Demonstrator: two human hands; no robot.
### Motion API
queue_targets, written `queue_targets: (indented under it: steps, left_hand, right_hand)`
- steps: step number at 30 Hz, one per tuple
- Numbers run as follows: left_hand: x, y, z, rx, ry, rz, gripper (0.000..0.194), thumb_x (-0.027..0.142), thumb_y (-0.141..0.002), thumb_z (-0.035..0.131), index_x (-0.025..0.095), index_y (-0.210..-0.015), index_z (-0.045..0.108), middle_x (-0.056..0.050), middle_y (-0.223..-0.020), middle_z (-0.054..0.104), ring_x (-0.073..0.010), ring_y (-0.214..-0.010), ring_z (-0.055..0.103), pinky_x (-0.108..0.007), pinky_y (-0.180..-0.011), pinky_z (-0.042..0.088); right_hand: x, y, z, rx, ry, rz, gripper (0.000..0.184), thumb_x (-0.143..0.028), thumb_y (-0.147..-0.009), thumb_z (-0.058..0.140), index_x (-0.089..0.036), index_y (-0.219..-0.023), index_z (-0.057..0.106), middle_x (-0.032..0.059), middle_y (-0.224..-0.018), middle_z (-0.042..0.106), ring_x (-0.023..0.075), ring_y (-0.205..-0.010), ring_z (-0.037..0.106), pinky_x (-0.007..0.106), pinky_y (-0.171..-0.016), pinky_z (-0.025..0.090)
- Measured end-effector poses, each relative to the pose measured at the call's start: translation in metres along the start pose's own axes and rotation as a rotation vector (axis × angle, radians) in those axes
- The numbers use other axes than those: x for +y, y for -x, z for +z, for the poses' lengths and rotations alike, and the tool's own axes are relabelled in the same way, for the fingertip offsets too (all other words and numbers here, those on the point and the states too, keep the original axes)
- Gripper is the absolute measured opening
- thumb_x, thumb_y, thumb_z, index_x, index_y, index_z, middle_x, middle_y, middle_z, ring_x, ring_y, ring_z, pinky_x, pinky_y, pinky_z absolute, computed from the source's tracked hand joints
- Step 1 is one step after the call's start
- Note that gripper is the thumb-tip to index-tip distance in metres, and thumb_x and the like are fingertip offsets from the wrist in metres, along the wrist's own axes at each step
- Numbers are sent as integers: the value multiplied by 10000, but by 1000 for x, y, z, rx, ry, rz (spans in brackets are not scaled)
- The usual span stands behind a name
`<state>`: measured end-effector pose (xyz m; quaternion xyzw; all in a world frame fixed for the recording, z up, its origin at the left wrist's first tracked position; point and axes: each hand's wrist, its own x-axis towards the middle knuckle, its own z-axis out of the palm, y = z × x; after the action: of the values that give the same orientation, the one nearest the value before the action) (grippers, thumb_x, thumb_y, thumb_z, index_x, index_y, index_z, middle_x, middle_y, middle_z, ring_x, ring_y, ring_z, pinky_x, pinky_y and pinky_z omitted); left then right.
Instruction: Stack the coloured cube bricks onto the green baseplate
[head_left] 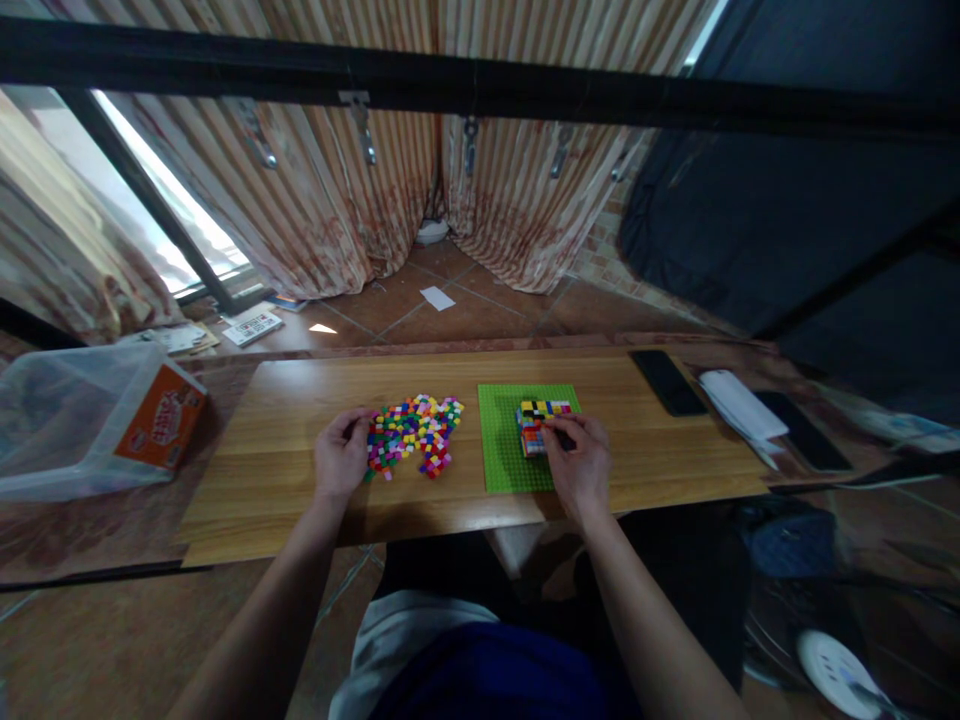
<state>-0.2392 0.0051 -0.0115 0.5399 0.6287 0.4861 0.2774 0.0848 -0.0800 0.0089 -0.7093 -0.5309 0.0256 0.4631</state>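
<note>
A pile of small toy bricks point(417, 426) in many colours lies left of the middle of the wooden board. At the pile's left edge is my left hand point(343, 452), its fingers curled together; whatever they may hold is too small to make out. A green studded baseplate point(499, 450) lies to the right of the pile. On it stands a block built of coloured bricks point(534, 425), with several colours in its top and front. My right hand point(581, 462) is at the block's right side, thumb and fingers pinched close against it. What sits between those fingertips is hidden.
A black phone point(667, 382) lies at the board's right, with white paper point(739, 405) and another dark flat device point(802, 430) beyond. A clear plastic bin point(82, 420) with an orange label stands at the left. A dark metal bar point(480, 85) crosses above.
</note>
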Motion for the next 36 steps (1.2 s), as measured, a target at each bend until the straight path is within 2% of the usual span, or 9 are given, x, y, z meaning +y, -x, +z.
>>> queue_targets:
  steps: [9,20,26,29,32,36]
  left_hand:
    - [2,1,0,-4,-19,9,283,336,-802,543,160,-908,737,-59,-915,754,-195,-866,682,-291,-815,527]
    - [0,0,0,-5,-11,17,286,336,-804,546,160,-920,738,-65,-925,757,-200,-871,684,-294,-818,528]
    - [-2,-1,-1,-15,-12,27,286,339,-802,546,162,-917,738,-63,-915,754,-192,-853,682,-283,-799,530]
    - [-2,-1,0,-7,-12,25,280,339,-800,548,162,-909,736,-60,-898,754,-188,-840,681,-280,-791,534]
    - [-3,-1,0,1,-12,12,278,339,-798,551,161,-908,734,-56,-882,752,-186,-823,680,-276,-774,535]
    - [-3,-1,0,2,-7,11,279,346,-800,557,164,-914,735,-55,-900,754,-190,-841,682,-281,-794,535]
  right_hand:
    - [1,-3,0,3,-58,135,254,-371,-800,635,-186,-942,737,110,-1037,615,241,-960,584,429,-890,485]
    - [3,-3,3,-21,-97,129,236,-353,-794,631,-189,-940,719,102,-1033,597,236,-956,583,440,-896,488]
    - [4,1,-7,-53,-154,113,270,-366,-805,628,-189,-992,714,111,-1097,599,228,-994,595,413,-913,497]
    - [6,5,-14,-18,-130,110,302,-385,-834,590,-188,-1038,696,113,-1097,610,228,-1000,591,420,-914,494]
    - [6,12,-17,42,-41,106,406,-454,-849,577,-175,-1136,648,132,-1124,607,262,-1073,565,470,-969,454]
    - [1,22,-8,1,91,81,757,-601,-770,653,-153,-1356,480,199,-1254,561,343,-1171,518,543,-990,411]
